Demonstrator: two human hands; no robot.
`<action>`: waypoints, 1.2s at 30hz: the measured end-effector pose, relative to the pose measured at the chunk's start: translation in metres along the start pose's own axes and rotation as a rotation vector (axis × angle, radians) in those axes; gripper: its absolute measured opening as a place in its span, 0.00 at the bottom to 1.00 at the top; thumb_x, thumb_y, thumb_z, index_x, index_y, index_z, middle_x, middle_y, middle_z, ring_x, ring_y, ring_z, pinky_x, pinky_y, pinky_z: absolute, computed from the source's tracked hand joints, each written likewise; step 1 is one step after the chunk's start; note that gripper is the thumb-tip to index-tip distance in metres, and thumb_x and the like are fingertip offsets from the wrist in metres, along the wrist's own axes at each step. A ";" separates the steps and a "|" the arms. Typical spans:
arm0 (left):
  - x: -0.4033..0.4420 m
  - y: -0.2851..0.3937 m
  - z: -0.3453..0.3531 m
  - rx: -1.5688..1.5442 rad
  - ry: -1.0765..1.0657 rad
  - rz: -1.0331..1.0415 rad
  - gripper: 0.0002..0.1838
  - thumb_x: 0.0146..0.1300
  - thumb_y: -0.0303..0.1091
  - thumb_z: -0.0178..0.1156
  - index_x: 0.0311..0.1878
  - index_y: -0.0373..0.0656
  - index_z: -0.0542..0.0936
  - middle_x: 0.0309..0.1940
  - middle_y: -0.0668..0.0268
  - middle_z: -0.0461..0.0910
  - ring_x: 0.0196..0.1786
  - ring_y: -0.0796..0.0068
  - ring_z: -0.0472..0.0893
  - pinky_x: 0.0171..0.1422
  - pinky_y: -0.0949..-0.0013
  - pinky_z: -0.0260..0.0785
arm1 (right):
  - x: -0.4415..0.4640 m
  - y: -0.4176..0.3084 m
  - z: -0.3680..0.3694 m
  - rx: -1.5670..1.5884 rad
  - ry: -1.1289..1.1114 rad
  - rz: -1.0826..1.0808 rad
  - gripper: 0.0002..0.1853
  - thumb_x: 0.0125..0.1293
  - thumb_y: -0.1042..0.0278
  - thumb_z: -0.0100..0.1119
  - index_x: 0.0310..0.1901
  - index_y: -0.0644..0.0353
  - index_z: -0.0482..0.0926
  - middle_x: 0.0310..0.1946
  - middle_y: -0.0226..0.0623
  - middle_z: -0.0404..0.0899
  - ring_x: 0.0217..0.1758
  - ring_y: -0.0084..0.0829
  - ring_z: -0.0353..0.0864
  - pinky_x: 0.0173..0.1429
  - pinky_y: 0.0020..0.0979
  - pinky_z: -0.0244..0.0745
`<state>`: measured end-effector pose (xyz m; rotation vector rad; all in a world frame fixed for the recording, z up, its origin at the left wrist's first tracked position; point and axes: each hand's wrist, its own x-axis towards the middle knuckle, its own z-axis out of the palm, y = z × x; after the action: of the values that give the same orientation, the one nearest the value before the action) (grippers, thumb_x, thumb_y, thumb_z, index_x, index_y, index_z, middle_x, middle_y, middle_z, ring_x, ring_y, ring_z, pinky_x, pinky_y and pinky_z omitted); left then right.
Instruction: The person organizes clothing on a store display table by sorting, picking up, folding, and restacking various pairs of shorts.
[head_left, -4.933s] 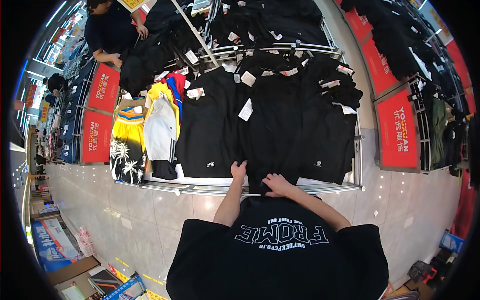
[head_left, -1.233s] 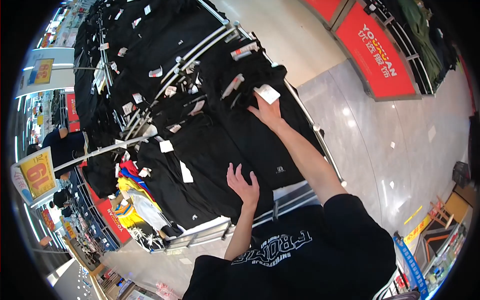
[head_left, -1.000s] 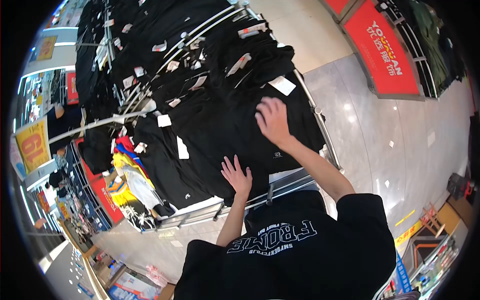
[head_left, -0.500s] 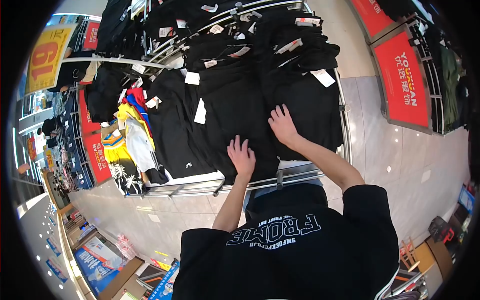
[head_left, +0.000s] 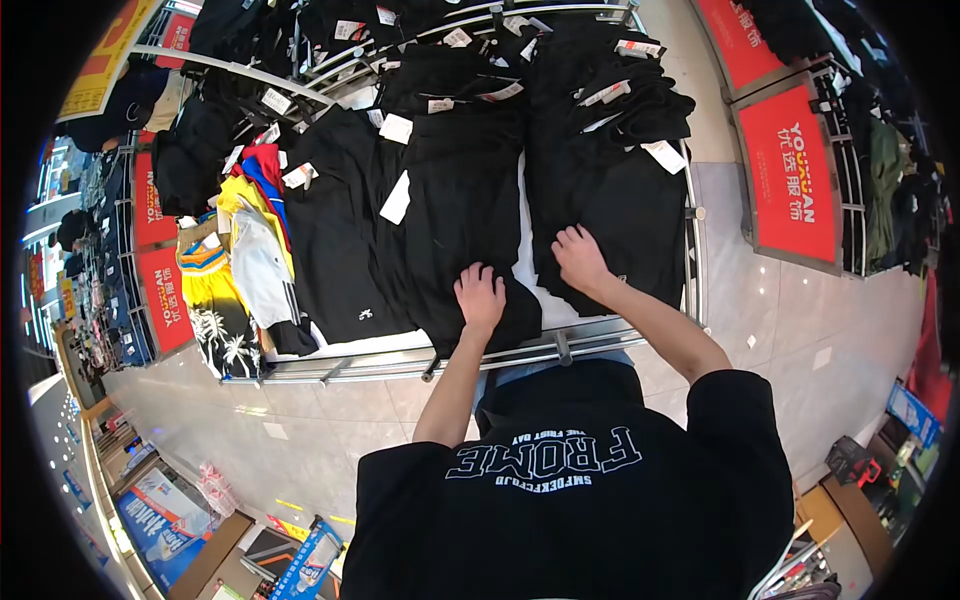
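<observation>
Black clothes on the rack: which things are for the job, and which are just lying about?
Seem part of the job:
- left hand, on the middle black garment
- right hand, on the right black garment
- metal rack

Probably just about:
- yellow palm-tree shorts
- pale grey shorts
- red sign

Glossy tiled floor (head_left: 300,440); red signboards (head_left: 792,170) along metal-railed racks (head_left: 853,190); bright strip lights left.

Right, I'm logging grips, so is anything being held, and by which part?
Nothing is clearly held. The left hand lies low on one black garment; the right hand is at the left edge of the next garment, whether pinching it I can't tell.
</observation>
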<state>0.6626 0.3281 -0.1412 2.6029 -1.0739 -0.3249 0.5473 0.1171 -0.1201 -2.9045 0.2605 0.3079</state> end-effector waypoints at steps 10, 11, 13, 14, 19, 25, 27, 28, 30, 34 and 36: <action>-0.022 0.049 -0.019 -0.185 0.109 0.134 0.13 0.56 0.32 0.63 0.45 0.42 0.79 0.53 0.56 0.74 0.60 0.53 0.70 0.66 0.52 0.59 | 0.011 -0.019 0.015 -0.039 -0.019 -0.030 0.16 0.55 0.57 0.64 0.40 0.58 0.83 0.44 0.39 0.77 0.57 0.40 0.70 0.69 0.47 0.60; -0.021 0.050 -0.020 -0.201 0.112 0.127 0.13 0.56 0.32 0.63 0.45 0.43 0.79 0.53 0.56 0.74 0.60 0.53 0.70 0.66 0.52 0.59 | 0.013 -0.016 0.017 -0.084 -0.109 -0.015 0.14 0.57 0.57 0.62 0.39 0.58 0.84 0.43 0.39 0.78 0.57 0.40 0.71 0.68 0.47 0.60; -0.020 0.050 -0.020 -0.250 0.106 0.109 0.12 0.56 0.31 0.63 0.45 0.44 0.79 0.52 0.57 0.75 0.59 0.54 0.71 0.64 0.53 0.61 | 0.013 -0.022 0.012 -0.218 -0.125 -0.052 0.13 0.60 0.58 0.58 0.38 0.56 0.85 0.42 0.39 0.79 0.56 0.40 0.71 0.69 0.48 0.59; -0.019 0.050 -0.021 -0.275 0.104 0.088 0.12 0.57 0.31 0.63 0.45 0.43 0.79 0.51 0.57 0.75 0.58 0.54 0.72 0.63 0.53 0.62 | 0.016 -0.030 0.005 -0.240 -0.074 -0.083 0.13 0.60 0.58 0.57 0.38 0.56 0.85 0.42 0.39 0.79 0.56 0.40 0.71 0.69 0.49 0.59; -0.004 0.058 -0.037 -0.435 0.125 0.062 0.10 0.59 0.26 0.61 0.45 0.41 0.79 0.44 0.58 0.76 0.50 0.56 0.76 0.56 0.58 0.69 | 0.019 -0.041 0.019 -0.181 0.152 -0.197 0.11 0.59 0.60 0.57 0.36 0.56 0.85 0.42 0.40 0.79 0.55 0.41 0.71 0.70 0.49 0.57; 0.017 0.068 -0.020 -0.732 0.032 0.084 0.13 0.62 0.27 0.61 0.49 0.35 0.78 0.39 0.56 0.79 0.36 0.67 0.82 0.42 0.68 0.75 | -0.002 -0.020 0.016 -0.208 -0.103 -0.203 0.16 0.58 0.52 0.60 0.37 0.56 0.86 0.43 0.38 0.80 0.55 0.40 0.72 0.71 0.47 0.57; 0.025 0.075 -0.006 -0.993 -0.183 -0.118 0.14 0.66 0.32 0.60 0.52 0.36 0.78 0.40 0.59 0.81 0.37 0.73 0.81 0.42 0.69 0.75 | -0.010 -0.015 0.016 -0.003 -0.002 -0.268 0.18 0.58 0.53 0.61 0.43 0.55 0.85 0.49 0.37 0.79 0.60 0.39 0.70 0.74 0.46 0.54; 0.029 0.068 0.017 -1.144 -0.300 -0.240 0.18 0.70 0.40 0.58 0.54 0.36 0.78 0.45 0.61 0.82 0.43 0.78 0.80 0.46 0.70 0.75 | -0.016 -0.015 0.012 0.037 0.105 -0.318 0.20 0.57 0.51 0.62 0.45 0.56 0.83 0.53 0.38 0.77 0.64 0.40 0.68 0.76 0.46 0.52; 0.038 0.066 0.042 -1.130 -0.324 -0.366 0.20 0.70 0.43 0.58 0.55 0.36 0.78 0.46 0.61 0.82 0.46 0.77 0.80 0.49 0.69 0.74 | -0.035 -0.015 0.002 0.247 0.176 -0.304 0.19 0.56 0.59 0.63 0.48 0.58 0.80 0.59 0.43 0.73 0.68 0.44 0.65 0.74 0.47 0.56; 0.048 0.074 0.058 -0.901 -0.325 -0.466 0.34 0.65 0.55 0.59 0.61 0.33 0.74 0.50 0.52 0.81 0.55 0.60 0.80 0.60 0.62 0.70 | -0.080 -0.015 -0.017 0.480 0.461 -0.047 0.18 0.53 0.70 0.64 0.48 0.59 0.79 0.59 0.47 0.71 0.68 0.49 0.64 0.70 0.49 0.61; 0.048 0.085 0.045 -0.809 -0.327 -0.525 0.45 0.57 0.60 0.65 0.64 0.29 0.69 0.48 0.51 0.82 0.53 0.59 0.81 0.58 0.62 0.71 | -0.094 -0.011 -0.020 0.474 0.565 0.192 0.20 0.53 0.71 0.64 0.50 0.59 0.76 0.62 0.51 0.67 0.68 0.54 0.63 0.69 0.50 0.60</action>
<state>0.6266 0.2276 -0.1567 2.0504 -0.1994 -1.0743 0.4627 0.1380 -0.0775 -2.4291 0.6065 -0.4941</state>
